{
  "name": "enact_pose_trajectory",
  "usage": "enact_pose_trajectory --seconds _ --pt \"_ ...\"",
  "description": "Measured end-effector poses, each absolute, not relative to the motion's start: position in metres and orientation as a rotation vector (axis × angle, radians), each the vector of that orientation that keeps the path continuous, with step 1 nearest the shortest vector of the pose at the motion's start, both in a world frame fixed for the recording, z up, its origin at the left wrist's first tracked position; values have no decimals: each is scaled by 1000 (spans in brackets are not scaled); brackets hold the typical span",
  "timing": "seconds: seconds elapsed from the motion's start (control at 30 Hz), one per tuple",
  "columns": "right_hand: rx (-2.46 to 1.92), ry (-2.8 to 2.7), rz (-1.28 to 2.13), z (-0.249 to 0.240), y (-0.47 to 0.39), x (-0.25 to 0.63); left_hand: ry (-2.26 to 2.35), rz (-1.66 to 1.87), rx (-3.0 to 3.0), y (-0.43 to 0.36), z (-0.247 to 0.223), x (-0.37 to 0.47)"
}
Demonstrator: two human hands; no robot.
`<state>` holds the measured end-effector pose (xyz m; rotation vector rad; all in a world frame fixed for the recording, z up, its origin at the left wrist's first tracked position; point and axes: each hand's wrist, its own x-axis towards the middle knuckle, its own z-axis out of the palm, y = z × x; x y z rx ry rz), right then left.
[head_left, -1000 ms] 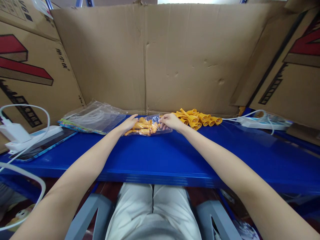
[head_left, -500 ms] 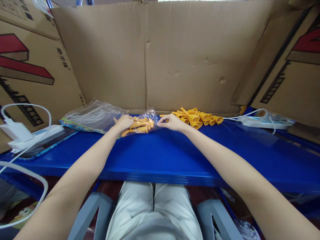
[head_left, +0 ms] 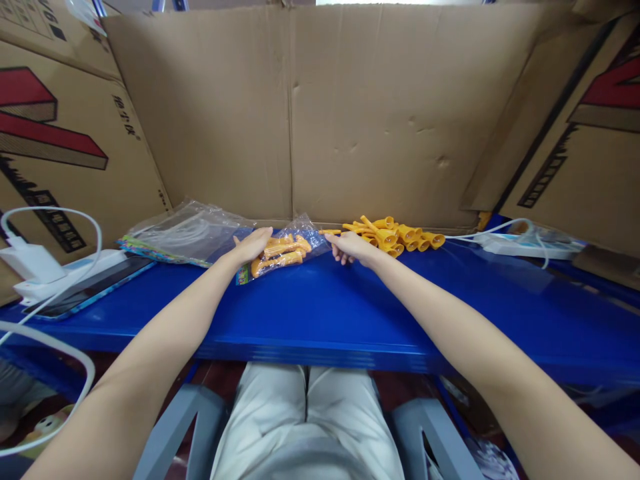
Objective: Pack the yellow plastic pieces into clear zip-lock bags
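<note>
A clear plastic bag (head_left: 313, 239) lies on the blue table with several orange horn-shaped plastic pieces (head_left: 280, 256) inside. A colourful printed strip shows at its lower left corner. My left hand (head_left: 254, 245) lies over the bag's left end, its fingers closed on the film; the fingertips are partly hidden. At the bag's right end, my right hand (head_left: 351, 247) has its fingers curled and pinches the film edge. Just behind and right of that hand is a pile of yellow-orange plastic horns (head_left: 400, 235), flared ends mostly facing me.
Flat empty plastic bags (head_left: 187, 230) lie stacked at the left. Nearer me are a phone (head_left: 95, 287) and a white power strip (head_left: 70, 275) with a charger and cable. Another power strip (head_left: 530, 245) lies at the right. Cardboard (head_left: 380, 120) walls the table's back and sides.
The bag has turned slightly, its left end coming nearer me, so the printed corner now shows. My right hand has moved a little right, and its fingers have curled in more.
</note>
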<state>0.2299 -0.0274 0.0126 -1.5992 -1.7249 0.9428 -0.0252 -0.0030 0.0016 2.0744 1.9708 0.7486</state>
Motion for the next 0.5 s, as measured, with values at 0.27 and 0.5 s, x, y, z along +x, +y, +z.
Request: enact_pose_trajectory --seconds 0.27,0.5 --pt "-1334 -1479 1471 10 -27 230 2138 777 2172 -6 11 -27" --pt "-1192 -1184 1571 5 -24 222 2268 668 2145 -19 18 -16"
